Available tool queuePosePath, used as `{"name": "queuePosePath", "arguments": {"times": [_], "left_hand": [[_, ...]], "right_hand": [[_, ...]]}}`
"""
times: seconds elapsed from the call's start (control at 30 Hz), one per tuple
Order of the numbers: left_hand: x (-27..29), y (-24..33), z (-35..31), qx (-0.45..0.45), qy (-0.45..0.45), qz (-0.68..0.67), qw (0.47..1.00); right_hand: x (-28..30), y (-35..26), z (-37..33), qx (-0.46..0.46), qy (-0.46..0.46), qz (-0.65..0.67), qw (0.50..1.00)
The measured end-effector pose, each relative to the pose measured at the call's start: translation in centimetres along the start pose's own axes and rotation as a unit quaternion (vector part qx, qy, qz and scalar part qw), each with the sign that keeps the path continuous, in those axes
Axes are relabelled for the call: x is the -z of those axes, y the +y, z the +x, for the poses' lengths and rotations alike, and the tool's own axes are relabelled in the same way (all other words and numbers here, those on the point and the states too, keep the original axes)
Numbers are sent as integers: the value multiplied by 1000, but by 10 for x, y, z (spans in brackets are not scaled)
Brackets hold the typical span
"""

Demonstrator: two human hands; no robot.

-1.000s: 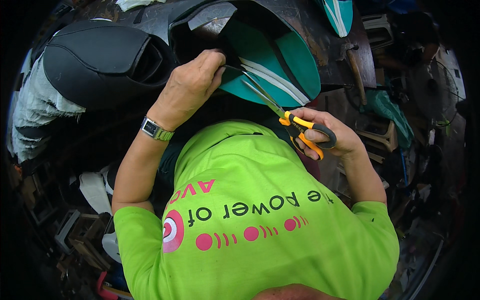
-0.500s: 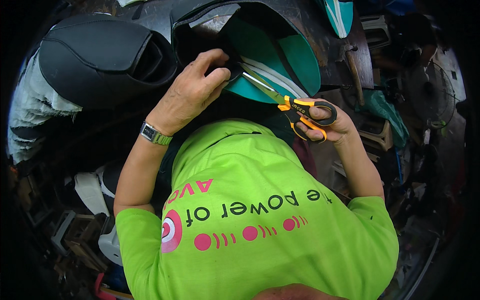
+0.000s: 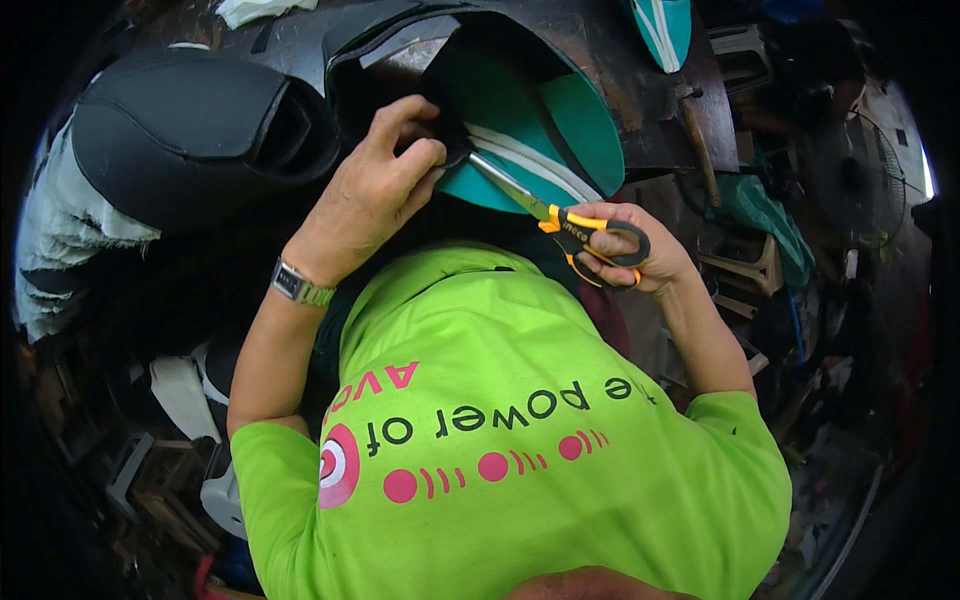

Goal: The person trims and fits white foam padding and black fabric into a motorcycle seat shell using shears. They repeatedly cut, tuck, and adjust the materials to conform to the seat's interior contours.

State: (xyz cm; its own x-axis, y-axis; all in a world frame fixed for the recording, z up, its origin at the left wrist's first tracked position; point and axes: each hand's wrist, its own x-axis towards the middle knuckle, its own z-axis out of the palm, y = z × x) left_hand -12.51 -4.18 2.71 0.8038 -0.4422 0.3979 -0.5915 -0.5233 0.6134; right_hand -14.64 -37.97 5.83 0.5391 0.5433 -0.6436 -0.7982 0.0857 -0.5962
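Note:
My left hand (image 3: 375, 185) pinches the black edge of a curved black-and-teal padded cover (image 3: 585, 125), its fingers partly inside the opening. A pale strip, like a zipper tape, runs along the cover's teal inner side. In my right hand (image 3: 650, 250) is a pair of scissors (image 3: 568, 230) with orange-and-black handles. Their blades are nearly together and point to the upper left, with the tips at the black edge just right of my left fingertips. I cannot tell whether the tips touch the material.
Left of the cover lies a rolled black padded piece (image 3: 180, 130), above frayed whitish fabric (image 3: 85, 220). The dark worktable (image 3: 650, 110) carries a hammer (image 3: 698, 145) and another teal piece (image 3: 665, 30) at the right. A fan (image 3: 855, 185) and stools stand beyond.
The scissor blades have come closer together, and their tips have moved nearer my left fingers. My left hand keeps its pinch on the black edge. The whole view has shifted slightly.

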Motion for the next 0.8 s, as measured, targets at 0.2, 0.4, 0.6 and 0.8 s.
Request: {"name": "queuePosePath", "arguments": {"times": [0.2,0.4,0.6,0.8], "left_hand": [[26,36,30,5,-128,103,986],[37,36,111,-159,-131,201,958],[0,5,169,-291,-110,236,921],[-7,-7,162,-204,-170,223,938]], "right_hand": [[-2,-35,-25,231,-17,-118,966],[2,-61,42,443,221,-240,835],[5,-56,95,420,175,-151,878],[5,-54,102,410,120,-55,903]]}}
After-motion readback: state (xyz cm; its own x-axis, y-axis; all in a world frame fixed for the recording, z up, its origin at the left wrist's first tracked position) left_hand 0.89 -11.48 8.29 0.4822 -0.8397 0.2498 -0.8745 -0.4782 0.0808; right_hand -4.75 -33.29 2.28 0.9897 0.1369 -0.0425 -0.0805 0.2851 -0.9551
